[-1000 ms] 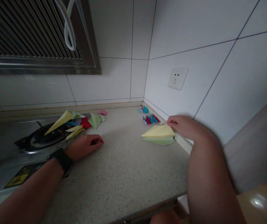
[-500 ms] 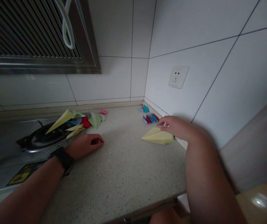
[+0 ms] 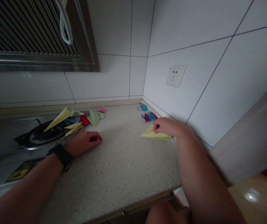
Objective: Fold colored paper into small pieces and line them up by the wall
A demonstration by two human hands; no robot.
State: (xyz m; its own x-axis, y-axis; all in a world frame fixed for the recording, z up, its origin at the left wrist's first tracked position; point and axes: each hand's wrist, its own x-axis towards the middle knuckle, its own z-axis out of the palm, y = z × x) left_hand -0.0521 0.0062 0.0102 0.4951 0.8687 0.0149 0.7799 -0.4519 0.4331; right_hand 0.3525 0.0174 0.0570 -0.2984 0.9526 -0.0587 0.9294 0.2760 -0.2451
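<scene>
Rests half-open left hand (image 3: 86, 143), apparently w/ nothing in it, nr black round metal burner (image 3: 43, 132). Has right hand (image 3: 166, 126) on pale-yellow pointed folded-paper plane (image 3: 159, 137), flat on speckled grey stone tabletop (image 3: 128, 165); can't tell if pinching or just touching. Might crumple plane w/ too hard a press, or topple small red-and-blue folded-paper row (image 3: 150, 116) just behind w/ any slip.

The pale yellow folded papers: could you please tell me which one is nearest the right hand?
The yellow paper on the counter, partly hidden by the right hand; the other yellow papers are grouped at left, by the gas burner.
</scene>
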